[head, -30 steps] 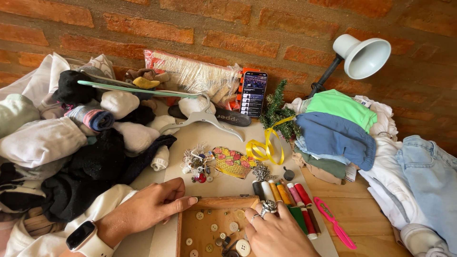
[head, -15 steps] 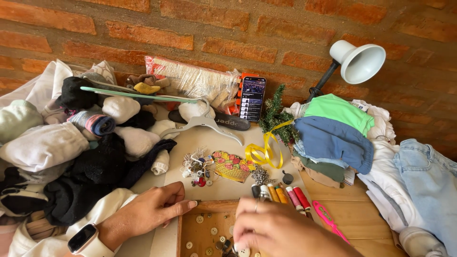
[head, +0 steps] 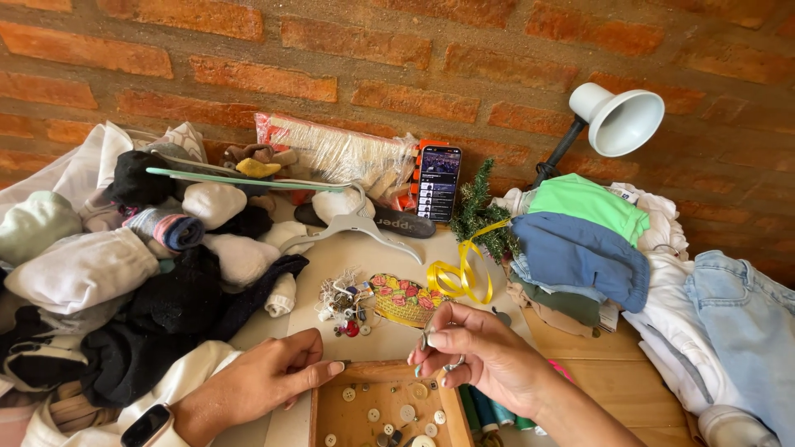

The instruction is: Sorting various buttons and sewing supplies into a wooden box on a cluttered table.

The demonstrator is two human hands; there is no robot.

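From the head view, the left hand [head: 265, 377] lies flat on the desk [head: 331, 265], its grip released, the fingertips touching the left rim of a shallow wooden tray [head: 321, 414] that holds loose buttons [head: 407, 411]. A dark watch [head: 147, 425] sits on that wrist, below a white sleeve.

The right hand [head: 476, 356] hovers over the tray's far right corner, thumb and fingers pinched together on something small; whether that is a button or a needle cannot be told. A ring shows on one finger.

Just beyond the hands lie a tangle of thread and small beads [head: 344, 302], a little woven basket with pink flowers [head: 402, 300] and a curl of yellow ribbon [head: 460, 273]. Thread spools [head: 489, 412] lie beside the tray, under the right wrist.

Left of the desk is a heap of socks and dark clothes [head: 124, 273], with a white hanger [head: 352, 228] on top. A phone [head: 437, 182] leans against the brick wall, a white lamp [head: 617, 122] stands to the right over folded clothes [head: 580, 240] and jeans [head: 741, 323].
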